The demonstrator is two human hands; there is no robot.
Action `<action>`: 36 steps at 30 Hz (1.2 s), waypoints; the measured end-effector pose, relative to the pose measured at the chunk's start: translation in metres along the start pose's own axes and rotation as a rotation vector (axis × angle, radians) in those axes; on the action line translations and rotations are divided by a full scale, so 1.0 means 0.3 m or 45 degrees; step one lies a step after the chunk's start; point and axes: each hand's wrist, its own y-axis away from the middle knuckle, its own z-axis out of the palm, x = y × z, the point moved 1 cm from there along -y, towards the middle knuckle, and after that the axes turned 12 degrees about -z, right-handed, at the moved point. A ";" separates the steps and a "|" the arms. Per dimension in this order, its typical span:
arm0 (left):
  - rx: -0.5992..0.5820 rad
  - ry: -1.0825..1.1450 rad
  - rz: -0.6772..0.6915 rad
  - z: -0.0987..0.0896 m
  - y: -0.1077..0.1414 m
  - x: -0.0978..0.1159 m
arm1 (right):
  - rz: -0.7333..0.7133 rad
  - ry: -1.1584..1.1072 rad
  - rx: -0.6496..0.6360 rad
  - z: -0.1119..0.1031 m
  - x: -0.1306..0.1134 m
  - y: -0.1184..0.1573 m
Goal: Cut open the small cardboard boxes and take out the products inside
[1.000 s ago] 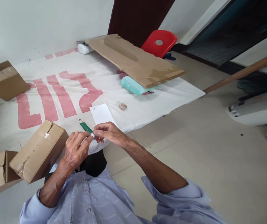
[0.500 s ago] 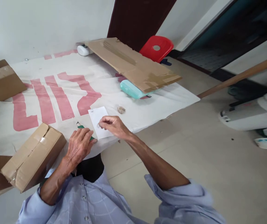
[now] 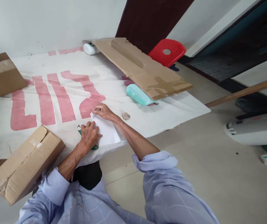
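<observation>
A: Where does the white sheet (image 3: 107, 132) lie?

B: Flat on the cloth-covered tabletop (image 3: 166, 113), close to its near edge. From the sheet's centre, a crumpled brown lump (image 3: 126, 116) lies at two o'clock and a cardboard box (image 3: 28, 161) between eight and nine o'clock, well apart.

A: And the two hands?

B: The right hand (image 3: 94, 112) has its fingertips drawn together at the sheet's ten o'clock corner, apparently pinching a small clip-like piece (image 3: 92, 114). The left hand (image 3: 90, 135) is loosely spread at nine o'clock, across the sheet's edge and the green tool (image 3: 94, 147), both partly covered by it.

A: Is the grip at the corner certain?

B: Not wholly. The piece is tiny and half hidden by the fingers; whether paper is caught along with it cannot be told.

A: How should the sheet handle?

B: It looks thin and very light, limp away from any support, quick to slide or crease. Best held by a corner between thumb and forefinger, with a flat palm steadying the rest; the four o'clock corner is uncovered.

A: And the other pieces?

B: The clip-like piece is probably hard and springy, suited to fingertips alone. The tool appears rigid, best taken around its green body, away from the narrow tip at its eleven o'clock end.
</observation>
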 end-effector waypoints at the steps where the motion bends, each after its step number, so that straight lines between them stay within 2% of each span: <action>1: -0.002 0.005 -0.003 0.002 0.002 -0.001 | 0.002 0.000 -0.017 0.004 0.010 -0.003; 10: -0.024 0.010 -0.030 -0.001 0.001 0.000 | -0.020 0.070 -0.108 0.007 0.048 -0.011; 17: 0.001 -0.013 -0.141 -0.032 -0.014 -0.002 | -0.068 0.174 -0.188 -0.002 0.051 -0.021; 25: 0.020 -0.044 -0.032 -0.027 -0.085 -0.032 | -0.102 0.268 -0.244 -0.004 0.072 -0.035; 36: -0.002 -0.042 -0.036 -0.027 -0.089 -0.035 | -0.110 0.308 -0.272 -0.003 0.055 -0.040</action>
